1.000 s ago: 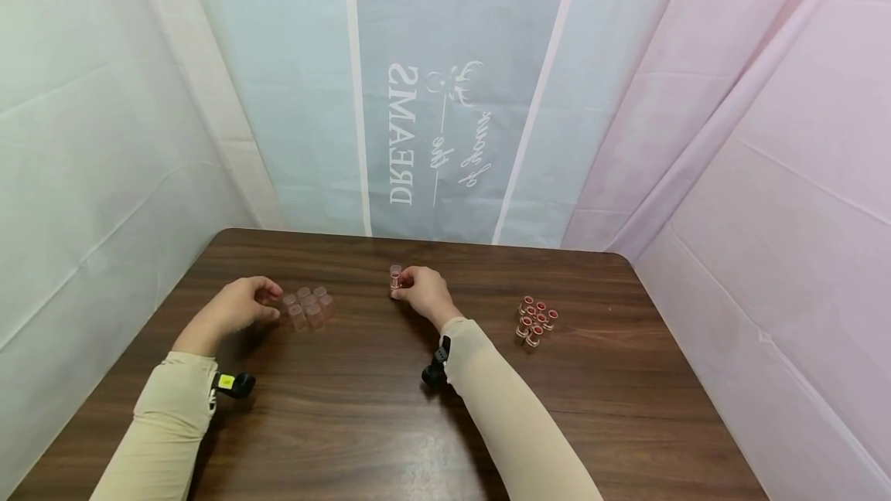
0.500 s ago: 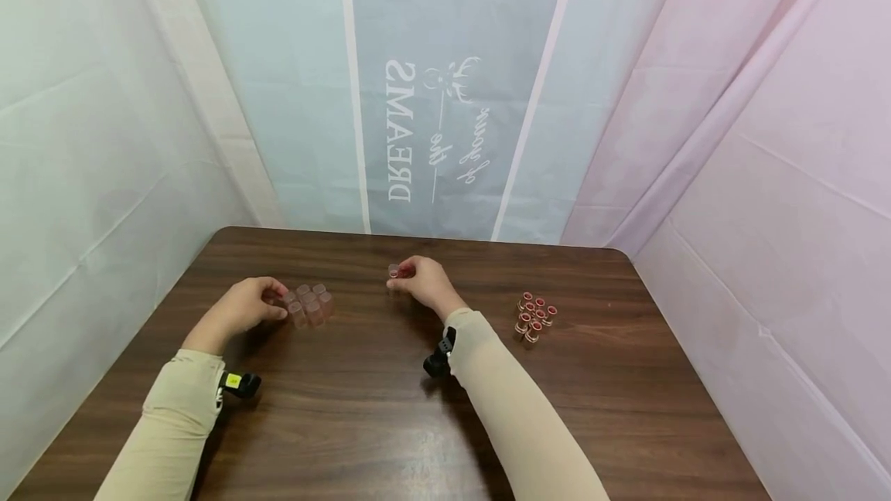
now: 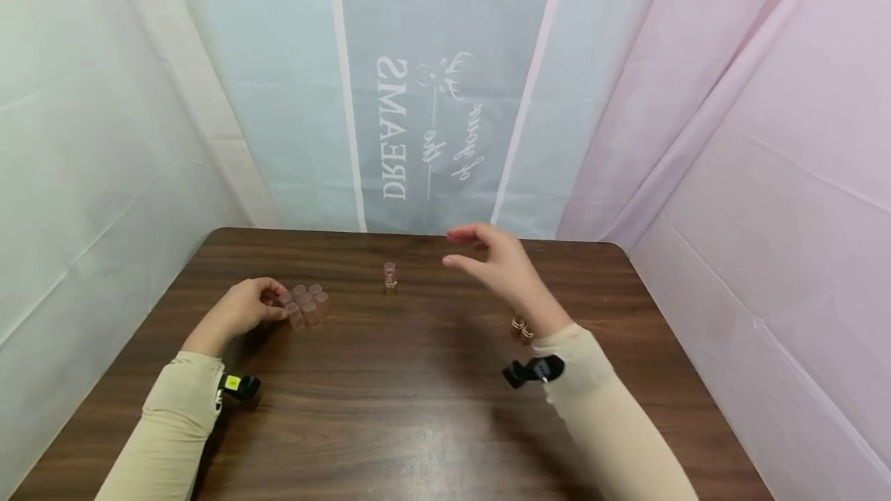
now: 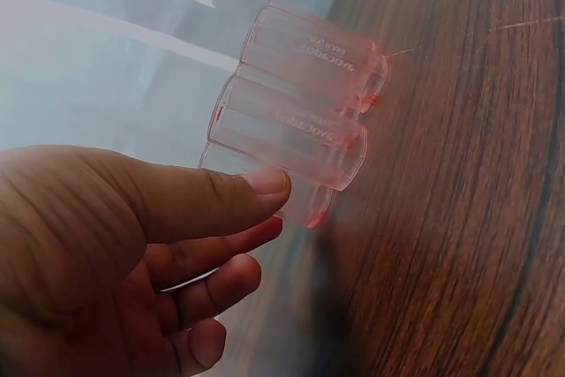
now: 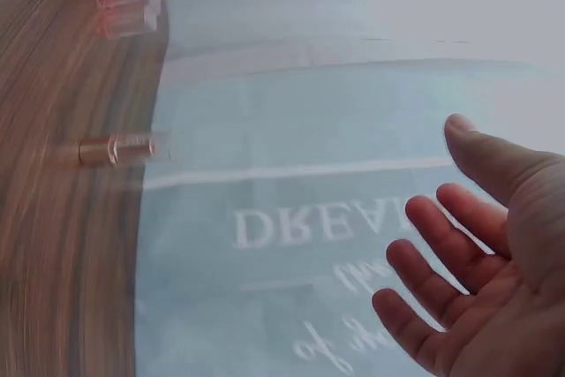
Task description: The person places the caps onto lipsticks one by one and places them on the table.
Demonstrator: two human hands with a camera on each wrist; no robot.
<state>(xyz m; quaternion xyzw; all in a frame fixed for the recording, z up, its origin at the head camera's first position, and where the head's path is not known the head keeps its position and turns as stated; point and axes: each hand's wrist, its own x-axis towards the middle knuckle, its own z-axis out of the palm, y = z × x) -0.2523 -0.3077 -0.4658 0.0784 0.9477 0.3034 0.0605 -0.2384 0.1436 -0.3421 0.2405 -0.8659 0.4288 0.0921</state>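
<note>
My left hand (image 3: 240, 308) is at the left cluster of clear pinkish lipstick caps (image 3: 306, 306), which stand packed together on the table. In the left wrist view its thumb and forefinger pinch the nearest cap (image 4: 306, 196). A lipstick tube (image 3: 390, 278) with a clear top stands upright and alone near the table's far side. To the right of it my right hand (image 3: 504, 265) is in the air, fingers spread and holding nothing. Below its wrist two gold lipstick tubes (image 3: 522, 328) show; the rest of that group is hidden behind the hand and forearm.
The dark wood table (image 3: 390, 393) ends at a blue-grey printed curtain (image 3: 445, 138) behind. Pale cloth walls flank it left and right. A black wrist camera (image 3: 532, 371) sits on the right sleeve, another (image 3: 240, 386) on the left.
My right hand has let go of the lone lipstick tube and moved right and up, fingers spread. My left hand has closed in on the nearest cap of the cluster.
</note>
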